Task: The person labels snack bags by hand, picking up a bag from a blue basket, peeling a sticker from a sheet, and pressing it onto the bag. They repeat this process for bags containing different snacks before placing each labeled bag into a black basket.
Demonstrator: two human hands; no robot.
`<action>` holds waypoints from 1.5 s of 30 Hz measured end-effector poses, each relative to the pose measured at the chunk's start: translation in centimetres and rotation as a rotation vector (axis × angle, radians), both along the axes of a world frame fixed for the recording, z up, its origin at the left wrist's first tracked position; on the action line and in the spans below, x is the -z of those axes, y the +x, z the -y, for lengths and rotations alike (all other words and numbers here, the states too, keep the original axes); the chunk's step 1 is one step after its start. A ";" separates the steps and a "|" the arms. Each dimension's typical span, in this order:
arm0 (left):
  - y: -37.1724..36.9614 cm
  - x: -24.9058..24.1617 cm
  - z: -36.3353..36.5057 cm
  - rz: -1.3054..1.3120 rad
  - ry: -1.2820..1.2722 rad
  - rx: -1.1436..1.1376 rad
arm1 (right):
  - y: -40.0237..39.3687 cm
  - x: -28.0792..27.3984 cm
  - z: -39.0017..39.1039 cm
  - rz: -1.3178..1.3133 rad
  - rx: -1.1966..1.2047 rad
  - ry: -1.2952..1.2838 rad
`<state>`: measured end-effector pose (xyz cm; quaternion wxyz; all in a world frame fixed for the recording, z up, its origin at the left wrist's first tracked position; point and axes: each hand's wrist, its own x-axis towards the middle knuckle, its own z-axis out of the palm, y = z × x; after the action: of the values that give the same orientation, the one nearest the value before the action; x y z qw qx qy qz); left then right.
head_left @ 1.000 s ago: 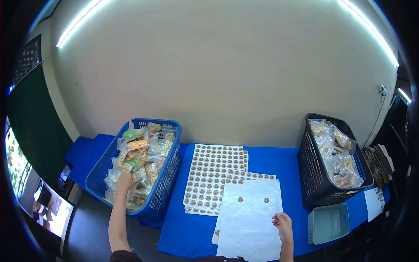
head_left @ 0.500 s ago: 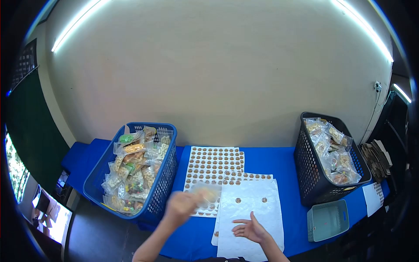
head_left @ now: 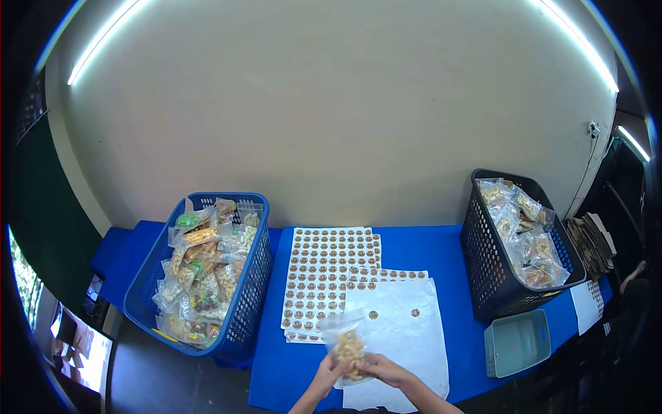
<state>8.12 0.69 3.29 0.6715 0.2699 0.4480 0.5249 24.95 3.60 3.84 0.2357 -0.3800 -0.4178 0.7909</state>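
Observation:
A clear plastic bag of pale snacks (head_left: 349,345) is held between both hands over the lower part of the white sticker sheet (head_left: 400,345). My left hand (head_left: 329,372) grips its left side. On its right lower side, my right hand (head_left: 383,368) pinches the bag with thumb and fingers. Two round brown stickers (head_left: 373,314) are left on that mostly bare sheet. Behind it lie fuller sheets of round stickers (head_left: 321,269), partly overlapped by the bare one.
To the left stands a blue basket (head_left: 252,290) filled with bagged snacks. A black basket (head_left: 483,276) at the right holds more bags. In front of it is a grey-green tray (head_left: 493,348). Stacked cardboard (head_left: 592,241) and another sticker sheet (head_left: 585,307) lie far right.
My left hand has carried the bag rightward and down, nearer to me. My right hand, open and apart before, has moved left and closed on the bag.

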 end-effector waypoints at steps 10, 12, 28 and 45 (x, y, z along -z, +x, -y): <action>-4.5 1.7 -3.0 0.011 0.012 -0.276 | -0.8 5.8 -9.1 0.283 -0.082 0.045; -5.6 1.7 -3.6 0.001 0.024 -0.306 | 0.0 9.6 -12.8 0.321 0.042 0.090; -8.7 5.1 -2.6 -0.006 -0.138 -0.455 | -1.5 20.0 -26.4 1.260 0.669 0.733; -6.4 5.1 -3.3 0.091 -0.162 -0.397 | -0.6 19.6 -26.4 1.175 0.681 0.669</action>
<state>1.68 3.97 -1.85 0.5940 0.0977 0.5023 0.6207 24.32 30.03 -15.73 0.3083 -0.7553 -0.5520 0.1728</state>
